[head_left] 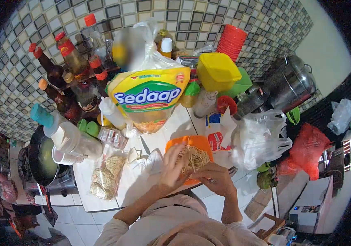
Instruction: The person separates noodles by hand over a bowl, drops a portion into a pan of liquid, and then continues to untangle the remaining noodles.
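An orange plastic container (187,140) stands at the near edge of the tiled counter, with dry pale noodles (198,158) inside. My left hand (173,167) reaches over its left side, fingers stretched out and slightly blurred, touching or just above the noodles. At the near right corner of the container is my right hand (216,178), its fingers pressed together. What they pinch is too small to make out. To the left lies a clear bag of dry noodles (107,176) on the counter.
Behind the container stands a large Sedaap pouch (148,100). Sauce bottles (70,49) crowd the back left, and a wok (42,158) sits on the stove. A yellow tub (218,73), stacked red cups (231,43) and a white plastic bag (261,137) stand to the right.
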The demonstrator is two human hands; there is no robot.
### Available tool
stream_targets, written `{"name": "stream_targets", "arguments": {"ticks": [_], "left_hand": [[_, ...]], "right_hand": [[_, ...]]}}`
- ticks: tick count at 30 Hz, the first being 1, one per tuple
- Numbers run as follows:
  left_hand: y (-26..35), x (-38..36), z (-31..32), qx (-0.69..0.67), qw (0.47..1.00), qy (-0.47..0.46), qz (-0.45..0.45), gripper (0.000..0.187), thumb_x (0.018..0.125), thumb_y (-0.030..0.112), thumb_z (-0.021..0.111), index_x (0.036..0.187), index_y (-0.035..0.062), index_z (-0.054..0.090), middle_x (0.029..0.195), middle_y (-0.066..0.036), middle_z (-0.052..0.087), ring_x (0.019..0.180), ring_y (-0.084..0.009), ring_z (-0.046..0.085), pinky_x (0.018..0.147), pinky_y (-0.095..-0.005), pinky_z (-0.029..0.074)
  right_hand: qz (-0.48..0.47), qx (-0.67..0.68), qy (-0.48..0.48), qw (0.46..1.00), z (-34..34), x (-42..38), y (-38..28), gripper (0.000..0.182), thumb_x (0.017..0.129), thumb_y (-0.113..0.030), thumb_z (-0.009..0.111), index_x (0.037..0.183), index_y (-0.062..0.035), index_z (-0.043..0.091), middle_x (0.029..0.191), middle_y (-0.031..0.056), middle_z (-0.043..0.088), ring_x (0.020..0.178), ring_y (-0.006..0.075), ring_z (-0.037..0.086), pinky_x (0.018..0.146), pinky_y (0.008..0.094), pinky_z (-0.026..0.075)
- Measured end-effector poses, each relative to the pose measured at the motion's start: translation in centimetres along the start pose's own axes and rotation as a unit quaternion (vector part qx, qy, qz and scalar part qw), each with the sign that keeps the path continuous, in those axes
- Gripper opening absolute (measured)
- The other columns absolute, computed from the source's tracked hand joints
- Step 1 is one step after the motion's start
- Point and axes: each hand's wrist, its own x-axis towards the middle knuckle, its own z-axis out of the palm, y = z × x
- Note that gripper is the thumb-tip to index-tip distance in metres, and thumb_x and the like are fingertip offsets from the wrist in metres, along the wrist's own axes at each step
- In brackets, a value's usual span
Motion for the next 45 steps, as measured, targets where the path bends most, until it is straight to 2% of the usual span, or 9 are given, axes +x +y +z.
{"name": "stream_targets", "arguments": {"ticks": [2,6,11,17,22,25,34,39,45], "left_hand": [[-1.5,0.2,-0.1,0.072,0.979,-0.118,0.146,0.021,0.072,0.015,0.061,0.091,0.0065,0.059,0.101,-0.011,0.052,0.092,-0.0255,0.050,0.091,-0.0389,0.027],[-2.8,0.4,-0.3,0.016,0.976,-0.187,0.114,0.015,0.072,0.015,0.062,0.084,0.0069,0.061,0.084,-0.009,0.057,0.078,-0.0226,0.055,0.082,-0.0360,0.035],[-2.4,1.5,-2.0,-0.069,0.978,-0.198,0.014,0.009,0.074,0.011,0.062,0.080,0.0041,0.061,0.070,-0.009,0.056,0.066,-0.0217,0.055,0.058,-0.0281,0.042],[-3.7,1.6,-2.0,-0.244,0.936,-0.158,-0.199,0.010,0.077,0.007,0.059,0.082,-0.0014,0.060,0.073,-0.006,0.059,0.070,-0.0132,0.055,0.066,-0.0236,0.043],[-3.5,1.9,-1.0,0.133,0.982,-0.131,0.036,0.018,0.073,0.014,0.063,0.088,0.0040,0.059,0.088,-0.009,0.054,0.087,-0.0235,0.051,0.077,-0.0355,0.039],[-4.9,2.9,-0.1,0.253,0.963,-0.082,0.049,0.025,0.069,0.021,0.065,0.089,0.0069,0.059,0.093,-0.009,0.051,0.093,-0.0259,0.047,0.082,-0.0399,0.032],[-8.9,3.8,0.4,0.293,0.945,-0.138,0.041,0.020,0.069,0.023,0.062,0.086,0.0119,0.064,0.084,-0.002,0.060,0.087,-0.0198,0.052,0.084,-0.0420,0.028],[-9.3,3.6,1.0,0.295,0.945,-0.126,0.064,0.020,0.069,0.022,0.059,0.086,0.0118,0.064,0.084,-0.002,0.060,0.086,-0.0188,0.053,0.083,-0.0420,0.029],[-9.8,3.7,2.1,0.228,0.962,-0.105,0.107,0.018,0.068,0.015,0.060,0.085,0.0084,0.063,0.086,-0.004,0.059,0.085,-0.0197,0.053,0.079,-0.0383,0.033]], "right_hand": [[0.019,0.002,0.005,1.000,-0.4,-0.1,0.3,0.017,0.064,-0.001,0.067,0.080,-0.0063,0.065,0.073,0.0065,0.061,0.068,0.0199,0.057,0.062,0.0289,0.046],[0.084,-0.019,0.069,0.994,-1.0,-0.3,2.7,0.015,0.063,0.000,0.066,0.078,-0.0054,0.064,0.073,0.0067,0.061,0.070,0.0200,0.058,0.063,0.0287,0.046],[0.104,-0.012,0.127,0.986,-0.2,-1.2,5.4,0.012,0.065,0.000,0.063,0.077,-0.0036,0.062,0.075,0.0078,0.062,0.071,0.0212,0.058,0.065,0.0304,0.045],[0.150,0.040,0.137,0.978,1.4,-1.6,4.8,0.011,0.067,-0.001,0.062,0.077,-0.0022,0.062,0.077,0.0088,0.062,0.072,0.0204,0.059,0.066,0.0301,0.045],[0.103,0.015,0.146,0.984,2.5,-2.3,5.2,0.014,0.066,-0.002,0.063,0.080,-0.0026,0.063,0.078,0.0091,0.062,0.072,0.0195,0.058,0.066,0.0298,0.045],[0.120,0.015,0.133,0.984,2.7,-2.3,4.6,0.015,0.066,-0.001,0.064,0.080,-0.0042,0.064,0.079,0.0086,0.062,0.072,0.0197,0.058,0.066,0.0300,0.045],[0.137,0.057,0.158,0.976,1.6,-1.9,3.6,0.012,0.071,-0.010,0.063,0.083,-0.0092,0.064,0.083,0.0071,0.063,0.078,0.0235,0.057,0.071,0.0340,0.042],[0.099,-0.125,0.015,0.987,1.5,-0.7,4.5,0.016,0.073,-0.016,0.060,0.085,-0.0062,0.063,0.079,0.0089,0.062,0.078,0.0229,0.057,0.072,0.0311,0.041],[0.040,-0.216,-0.009,0.976,3.1,2.0,6.6,0.025,0.072,-0.016,0.058,0.092,-0.0011,0.058,0.087,0.0127,0.059,0.082,0.0271,0.055,0.073,0.0374,0.043]]}}
